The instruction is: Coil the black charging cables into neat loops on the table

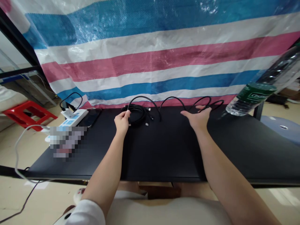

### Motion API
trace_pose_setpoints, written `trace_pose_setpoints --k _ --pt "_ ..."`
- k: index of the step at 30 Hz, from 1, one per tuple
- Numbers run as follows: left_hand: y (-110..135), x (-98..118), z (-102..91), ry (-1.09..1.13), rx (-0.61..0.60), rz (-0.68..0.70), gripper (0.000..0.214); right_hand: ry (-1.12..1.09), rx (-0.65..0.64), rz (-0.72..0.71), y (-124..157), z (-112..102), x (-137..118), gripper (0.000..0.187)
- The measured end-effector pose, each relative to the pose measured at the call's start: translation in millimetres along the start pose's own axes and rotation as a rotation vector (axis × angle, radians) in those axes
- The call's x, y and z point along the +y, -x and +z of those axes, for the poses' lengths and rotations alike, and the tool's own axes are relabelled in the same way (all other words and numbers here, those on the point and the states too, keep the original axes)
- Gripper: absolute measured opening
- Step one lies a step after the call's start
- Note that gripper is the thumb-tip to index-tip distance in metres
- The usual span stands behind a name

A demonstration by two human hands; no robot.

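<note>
My left hand [122,122] pinches a thin black cable [145,97] between thumb and fingertips, above the left part of the table. From there the cable rises in an arc, dips near the middle and runs in loose loops to my right hand [198,118]. My right thumb sticks out to the left, while the other fingers curl around the cable, partly hidden behind the palm. Beside and behind my left hand lies a coil of black cable [140,118]. Small pale connector pieces [147,124] lie near the coil.
A white power strip [76,118] with plugs and a dark phone [91,118] lie at the left. A large water bottle [248,95] with a green label leans at the back right. Striped plastic sheeting [150,62] hangs behind the black table [164,150]. A red stool [28,114] stands left.
</note>
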State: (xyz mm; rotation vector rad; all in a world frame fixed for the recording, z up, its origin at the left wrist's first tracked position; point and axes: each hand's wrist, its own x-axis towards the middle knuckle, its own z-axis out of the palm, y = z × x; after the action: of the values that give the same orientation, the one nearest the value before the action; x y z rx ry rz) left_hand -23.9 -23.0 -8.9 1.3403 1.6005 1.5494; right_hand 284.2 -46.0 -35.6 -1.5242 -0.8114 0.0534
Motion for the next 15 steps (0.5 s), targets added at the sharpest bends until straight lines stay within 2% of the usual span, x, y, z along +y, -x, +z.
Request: trace_pose_setpoints --k 3,6,9,11,15 --pt "1 1 0.0 0.003 -0.013 -0.001 0.031 0.093 -0.02 -0.048 5 4 2 0.066" --pt "2 2 -0.7 0.02 0.005 -0.025 0.031 0.072 0.079 0.077 3 3 1 0.056" --pt "1 2 -1.1 0.012 0.026 -0.03 0.028 -0.062 0.161 0.217 -5 0 1 0.046" --pt "0 1 -1.1 -0.011 0.031 -0.029 0.026 -0.194 0.138 0.268 -10 -2 4 0.043" --pt "-1 -1 -0.9 -0.058 0.032 -0.044 0.026 -0.426 -0.018 0.371 -18 -4 13 0.047"
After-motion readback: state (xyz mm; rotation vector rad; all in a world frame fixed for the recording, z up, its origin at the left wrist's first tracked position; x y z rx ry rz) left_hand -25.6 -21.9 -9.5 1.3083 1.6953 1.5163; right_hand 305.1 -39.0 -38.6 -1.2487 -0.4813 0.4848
